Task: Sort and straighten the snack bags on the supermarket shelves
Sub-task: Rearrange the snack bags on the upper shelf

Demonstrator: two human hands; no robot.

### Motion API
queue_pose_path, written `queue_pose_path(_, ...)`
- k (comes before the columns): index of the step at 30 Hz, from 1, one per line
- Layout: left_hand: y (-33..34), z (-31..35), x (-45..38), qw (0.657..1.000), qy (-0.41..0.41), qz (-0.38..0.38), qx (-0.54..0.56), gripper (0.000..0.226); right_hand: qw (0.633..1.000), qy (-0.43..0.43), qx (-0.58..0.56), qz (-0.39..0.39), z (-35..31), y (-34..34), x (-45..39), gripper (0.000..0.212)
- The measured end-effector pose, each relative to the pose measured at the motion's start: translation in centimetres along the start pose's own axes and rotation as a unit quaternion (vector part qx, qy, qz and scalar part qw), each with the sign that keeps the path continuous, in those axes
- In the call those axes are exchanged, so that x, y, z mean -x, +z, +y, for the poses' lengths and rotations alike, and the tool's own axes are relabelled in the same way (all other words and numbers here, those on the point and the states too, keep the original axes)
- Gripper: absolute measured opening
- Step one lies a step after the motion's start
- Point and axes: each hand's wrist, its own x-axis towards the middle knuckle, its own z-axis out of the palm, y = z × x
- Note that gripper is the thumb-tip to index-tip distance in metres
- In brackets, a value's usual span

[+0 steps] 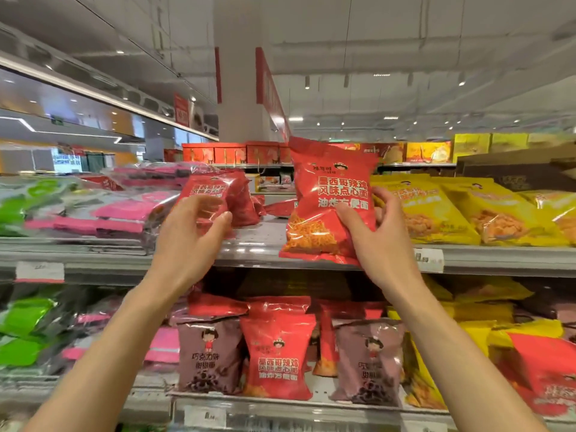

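At top shelf (249, 247) | R hand (381, 241) grips upright red bag (327, 194) | L hand (190, 241) pinches 2nd red bag (208, 194)

On the lower shelf (280, 403), below the upper shelf edge, two brown chocolate bags (208, 357) stand at the front with one red bag (277, 357) between them. Two hands show, each holding one red bag.

White ceiling (405, 42) w/ spotlights, white pillar (237, 98), red hanging sign (272, 92), grey metal shelving (498, 260).
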Motion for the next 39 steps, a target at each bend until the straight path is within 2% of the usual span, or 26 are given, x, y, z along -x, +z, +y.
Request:
queue_pose_path(2,0.1,-1.4,-2.1,0.997,0.011,-0.016,-0.077,0.031,0.999,-0.011,0.029,0.011,-0.8,1.8,-1.1,0.071)
queue_pose_path(5,0.1,-3.0,-4.3,0.991,0.025,-0.035,-0.129,0.038,0.999,-0.015,0.032,0.018,-1.7,4.7,-2.4,0.07)
queue_pose_path(10,-0.5,-4.9,-6.7,0.986,0.074,-0.062,-0.137,0.044,0.998,-0.002,0.062,0.01,-1.8,9.2,-4.6,0.078)
queue_pose_path(15,-1.0,-6.6,-7.8,0.981,0.088,-0.106,-0.14,0.049,0.988,-0.005,0.148,-0.055,-1.4,11.8,-5.7,0.08)
queue_pose_path(20,-0.9,-7.8,-7.7,0.979,0.099,-0.121,-0.13,0.051,0.946,0.036,0.29,-0.14,-1.1,11.9,-6.3,0.073)
queue_pose_path(24,-0.6,-7.7,-7.5,0.98,0.102,-0.112,-0.129,0.058,0.914,-0.02,0.38,-0.142,-1.2,11.6,-5.9,0.07)
queue_pose_path(29,-0.2,-8.0,-7.4,0.975,0.112,-0.119,-0.148,0.06,0.868,-0.016,0.446,-0.218,-0.7,11.5,-6.0,0.072)
queue_pose_path(33,0.0,-8.6,-7.3,0.974,0.112,-0.117,-0.155,0.062,0.838,-0.009,0.488,-0.245,-0.7,12.1,-5.7,0.078)
queue_pose_path(36,0.0,-8.7,-7.1,0.974,0.116,-0.117,-0.156,0.062,0.834,-0.003,0.493,-0.247,-0.7,12.2,-5.8,0.08)
queue_pose_path(39,-0.2,-8.4,-7.0,0.977,0.111,-0.116,-0.142,0.06,0.852,-0.016,0.479,-0.213,-0.5,12.0,-5.6,0.082)
